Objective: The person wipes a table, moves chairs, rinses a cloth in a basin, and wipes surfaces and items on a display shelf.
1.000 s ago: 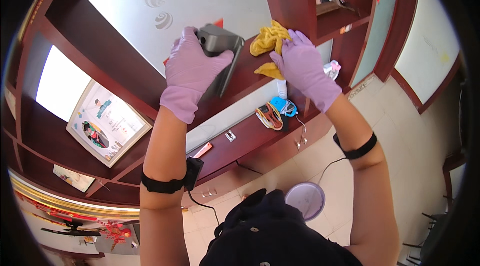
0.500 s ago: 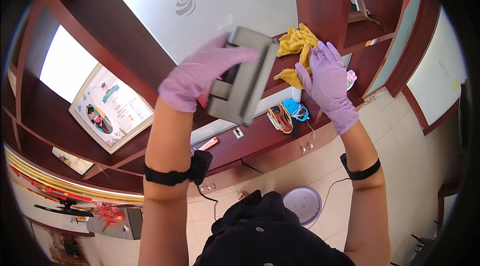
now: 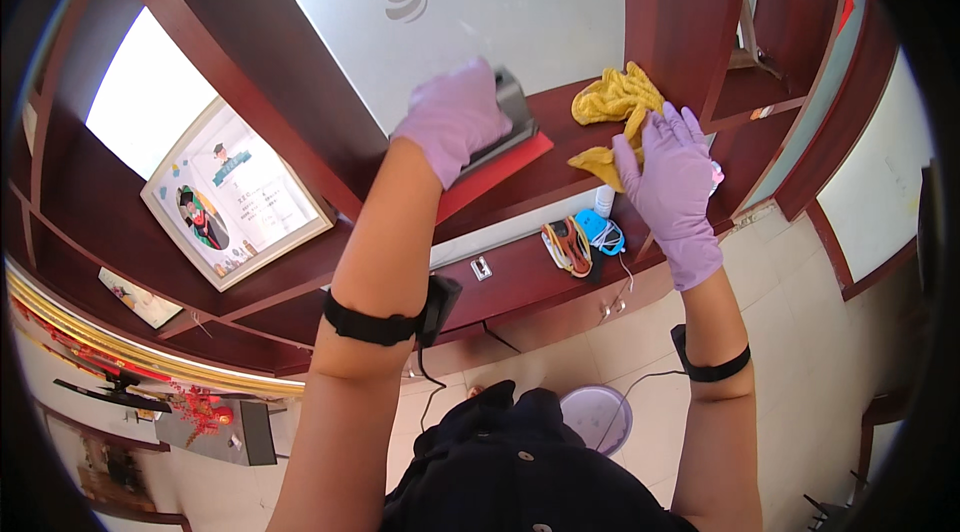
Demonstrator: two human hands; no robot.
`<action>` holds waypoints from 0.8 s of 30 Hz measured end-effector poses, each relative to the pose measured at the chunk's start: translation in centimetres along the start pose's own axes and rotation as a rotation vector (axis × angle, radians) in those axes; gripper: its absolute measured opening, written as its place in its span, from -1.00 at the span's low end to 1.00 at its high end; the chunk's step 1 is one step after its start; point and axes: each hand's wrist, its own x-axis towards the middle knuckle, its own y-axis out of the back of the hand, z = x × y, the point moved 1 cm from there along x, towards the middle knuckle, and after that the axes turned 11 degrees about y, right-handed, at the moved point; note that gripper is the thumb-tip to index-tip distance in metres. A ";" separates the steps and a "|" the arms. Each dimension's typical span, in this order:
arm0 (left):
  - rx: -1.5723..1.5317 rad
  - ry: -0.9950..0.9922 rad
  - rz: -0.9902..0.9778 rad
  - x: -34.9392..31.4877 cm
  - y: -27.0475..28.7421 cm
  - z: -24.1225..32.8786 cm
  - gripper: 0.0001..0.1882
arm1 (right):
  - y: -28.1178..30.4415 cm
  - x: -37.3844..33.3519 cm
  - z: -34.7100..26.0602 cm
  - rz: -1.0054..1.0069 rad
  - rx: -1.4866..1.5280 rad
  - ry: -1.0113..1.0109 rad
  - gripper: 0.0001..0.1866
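Observation:
My left hand [image 3: 455,124], in a purple glove, is closed around a grey box-like holder [image 3: 515,112] on the shelf in front of the frosted glass panel. Most of the holder is hidden behind the hand, so its exact kind does not show. A flat red item [image 3: 505,172] lies along its near side. My right hand [image 3: 675,177], gloved alike, rests with outstretched fingers over the edge of a crumpled yellow cloth [image 3: 615,100] to the right. Part of the cloth is covered by the thumb and fingers.
The dark red wooden shelf unit [image 3: 670,22] surrounds the glass panel [image 3: 500,2]. A framed certificate [image 3: 235,202] leans at left. On the lower ledge are a blue item with a cord [image 3: 600,232], a striped pouch [image 3: 567,247] and a white bottle [image 3: 604,199]. A purple basin [image 3: 598,417] stands on the floor.
My left hand has brought the grey holder down from a tilted, raised position onto the shelf, and the red item now shows more. My right hand stays by the cloth. The view has shifted slightly.

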 end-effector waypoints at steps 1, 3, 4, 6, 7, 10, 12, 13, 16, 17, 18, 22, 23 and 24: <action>0.009 -0.007 -0.011 0.2 -0.7 -0.2 -0.45 | 0.0 0.3 -0.2 -0.032 -0.029 -0.007 -0.44; 0.025 -0.021 -0.026 -0.1 -1.9 -0.4 -0.43 | 0.1 1.0 -1.0 -0.113 -0.102 -0.015 -0.41; 0.012 -0.091 0.162 -1.0 -2.4 -0.4 -0.41 | 0.2 1.3 -1.6 -0.073 -0.152 0.002 -0.39; 0.025 -0.173 0.488 -3.9 -3.2 -0.8 -0.36 | 0.3 1.6 -2.9 -0.111 0.097 -0.019 -0.55; -0.054 -0.219 0.621 -5.8 -3.3 -1.6 -0.31 | 0.6 1.6 -3.4 -0.064 0.214 -0.045 -0.59; -0.181 -0.237 0.930 -11.4 -2.4 -5.6 -0.23 | 2.0 0.9 -4.3 -0.012 0.804 -0.427 -0.67; -0.331 -0.312 1.350 -12.0 -1.7 -8.1 -0.22 | 3.5 0.6 -4.8 0.110 1.291 -1.053 -0.66; -0.535 -0.238 1.251 -11.9 -1.7 -9.0 -0.24 | 4.5 1.1 -5.3 0.302 1.607 -1.062 -0.66; -1.092 -0.273 0.906 -10.1 -2.3 -10.9 -0.21 | 7.9 4.6 -9.7 0.571 2.196 -0.775 -0.62; -1.394 -0.173 0.762 -9.4 -3.2 -10.8 -0.18 | 8.2 7.0 -11.9 0.609 2.054 -0.540 -0.61; -1.699 -0.043 0.568 -9.1 -4.2 -10.6 -0.15 | 8.4 9.4 -13.7 0.620 2.006 -0.333 -0.60; -1.814 -0.266 0.382 -9.7 -5.7 -11.1 -0.17 | 6.5 17.6 -20.7 0.387 1.711 -0.005 -0.53; -1.793 -0.203 0.370 -9.8 -5.8 -11.4 -0.15 | 6.3 16.8 -21.5 0.344 1.648 -0.012 -0.50; -1.800 -0.204 0.337 -9.8 -6.0 -11.7 -0.13 | 6.1 15.8 -22.4 0.343 1.576 0.006 -0.46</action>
